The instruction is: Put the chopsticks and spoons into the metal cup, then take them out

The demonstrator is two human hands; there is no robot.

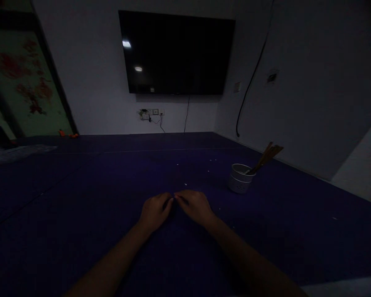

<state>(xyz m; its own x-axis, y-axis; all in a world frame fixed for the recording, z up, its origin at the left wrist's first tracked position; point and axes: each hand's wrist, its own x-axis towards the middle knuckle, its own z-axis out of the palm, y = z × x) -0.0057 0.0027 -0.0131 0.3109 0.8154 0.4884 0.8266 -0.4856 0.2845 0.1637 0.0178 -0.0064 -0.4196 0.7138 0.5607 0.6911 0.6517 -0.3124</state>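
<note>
Both of my hands are together in the middle of the head view, low over the dark blue surface (126, 173). My left hand (156, 210) has thumb and fingers closed in a pinch, its fingertips pointing at the other hand. Nearly touching it, my right hand (195, 204) is pinched in the same way. Anything between the fingertips is too small and dark to make out. To the right of my right hand stands a grey pot (240, 181) with small holes, and a bundle of wooden sticks (268, 156) leans out of it.
Small white scraps (186, 184) lie scattered beyond and beside the hands. A large dark television (179, 53) hangs on the far wall above sockets (153, 112) with cables. Crumpled clear plastic (18, 152) lies at far left, near small orange objects (68, 134).
</note>
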